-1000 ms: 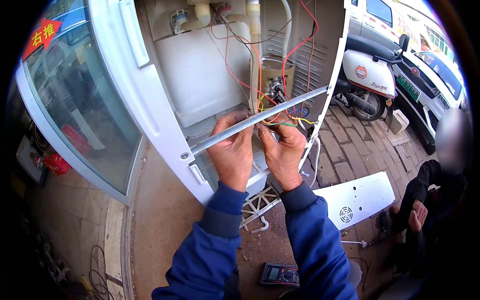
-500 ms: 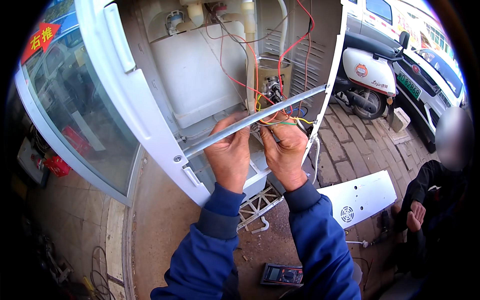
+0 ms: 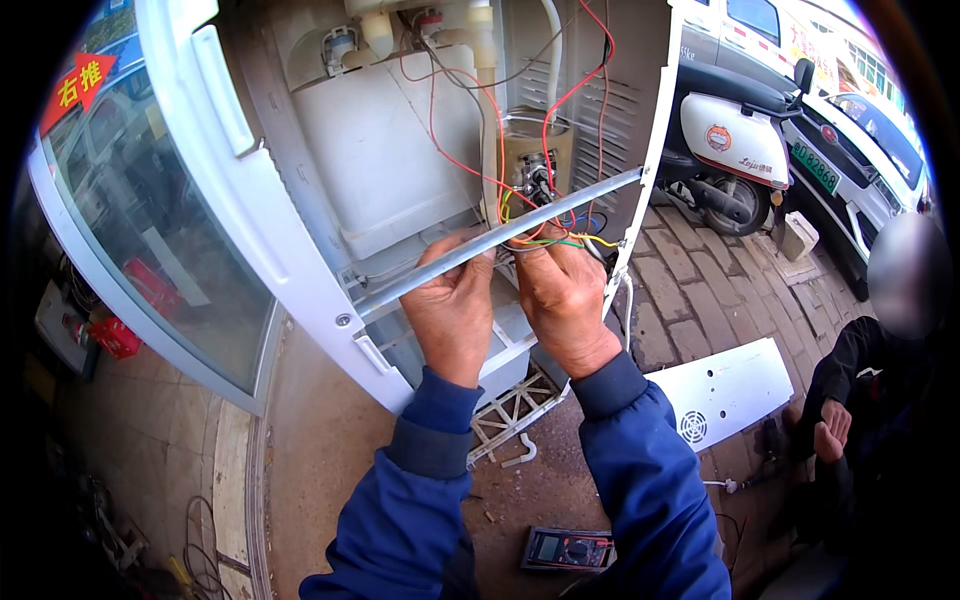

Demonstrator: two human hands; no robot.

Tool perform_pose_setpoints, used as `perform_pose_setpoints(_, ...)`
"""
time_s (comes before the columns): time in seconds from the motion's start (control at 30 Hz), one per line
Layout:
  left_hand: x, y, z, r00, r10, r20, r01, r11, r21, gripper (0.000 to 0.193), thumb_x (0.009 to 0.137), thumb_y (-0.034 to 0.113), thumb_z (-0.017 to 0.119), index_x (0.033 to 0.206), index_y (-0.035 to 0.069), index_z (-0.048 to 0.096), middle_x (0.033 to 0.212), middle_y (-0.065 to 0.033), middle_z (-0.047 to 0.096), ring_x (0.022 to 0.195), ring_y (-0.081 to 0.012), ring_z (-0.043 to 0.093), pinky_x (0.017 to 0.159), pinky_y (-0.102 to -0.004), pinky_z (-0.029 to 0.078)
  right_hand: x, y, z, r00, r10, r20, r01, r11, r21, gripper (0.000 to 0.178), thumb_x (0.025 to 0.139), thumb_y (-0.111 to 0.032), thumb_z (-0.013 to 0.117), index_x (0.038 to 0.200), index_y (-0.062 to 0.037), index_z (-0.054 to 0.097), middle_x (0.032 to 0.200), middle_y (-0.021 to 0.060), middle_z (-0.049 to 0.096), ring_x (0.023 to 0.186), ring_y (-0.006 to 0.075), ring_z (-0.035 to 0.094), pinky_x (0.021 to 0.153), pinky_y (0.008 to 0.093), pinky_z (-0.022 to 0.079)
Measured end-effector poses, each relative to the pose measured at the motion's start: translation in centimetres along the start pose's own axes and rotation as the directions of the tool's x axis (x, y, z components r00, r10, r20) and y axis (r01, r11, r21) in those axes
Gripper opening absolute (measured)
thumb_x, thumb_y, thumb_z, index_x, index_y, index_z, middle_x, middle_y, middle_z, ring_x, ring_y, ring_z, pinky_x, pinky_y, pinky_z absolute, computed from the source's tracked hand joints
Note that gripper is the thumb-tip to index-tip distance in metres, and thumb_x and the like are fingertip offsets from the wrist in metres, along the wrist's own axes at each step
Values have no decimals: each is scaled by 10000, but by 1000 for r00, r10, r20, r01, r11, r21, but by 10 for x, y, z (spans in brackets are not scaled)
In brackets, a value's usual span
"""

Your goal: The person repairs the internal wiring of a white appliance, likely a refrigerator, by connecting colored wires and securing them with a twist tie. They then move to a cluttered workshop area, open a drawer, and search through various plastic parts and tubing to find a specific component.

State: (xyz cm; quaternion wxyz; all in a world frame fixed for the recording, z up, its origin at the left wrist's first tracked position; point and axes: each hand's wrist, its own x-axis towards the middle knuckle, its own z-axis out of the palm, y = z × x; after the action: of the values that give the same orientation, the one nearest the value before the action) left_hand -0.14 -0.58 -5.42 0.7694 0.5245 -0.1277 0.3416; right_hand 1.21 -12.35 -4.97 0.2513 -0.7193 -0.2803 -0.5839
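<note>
Hand-room above metal bar's [image 3: 500, 237] left end, before white tank [image 3: 385, 150]; loose wires [image 3: 548, 118] obstruct above its right half.

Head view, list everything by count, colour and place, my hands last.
Appliance cabinet: one, white, open, centre
Crossbar: one, silver, across its opening
Box-shaped tank: one, white, cabinet left
Cylindrical tank: one, tan, cabinet right
Wires: several, mixed colours, inside cabinet
Vented panel: one, white, right paving
Multimeter: one, dark, bottom centre
Pipe bend: one, white, floor below cabinet
Glass door: one, pale-framed, left
Arrow sign: one, red, upper left
Motor scooter: one, white and black, right
Car: one, white, far right
Vehicle: at least one, grey, behind scooter
Person: one, dark clothing, right edge
Sleeves: two, blue, lower centre
Left hand: one, bare, at crossbar
Right hand: one, bare, by wires
</note>
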Motion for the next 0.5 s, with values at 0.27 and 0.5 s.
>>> perform_pose_setpoints(0.27,-1,0,0,999,2,35,-2,1000,0,171,942,-33,704,1108,-67,682,977,-62,716,873,-80,657,781,-216,547,3,-4,-4,1000,8,6,-8,1000,-3,408,724,34,705,1120,-63,735,976,116,706,710,277,671,600,380,549)
perform_pose_setpoints(0.5,-1,-5,2,998,-10,57,10,1000,6,202,945,-39,696,1142,-66,664,998,-81,719,900,-98,666,813,-239,555,2,-4,-6,999,21,49,-21,1000,-2,403,726,42,701,1118,-50,731,1018,126,713,743,287,685,613,382,554)
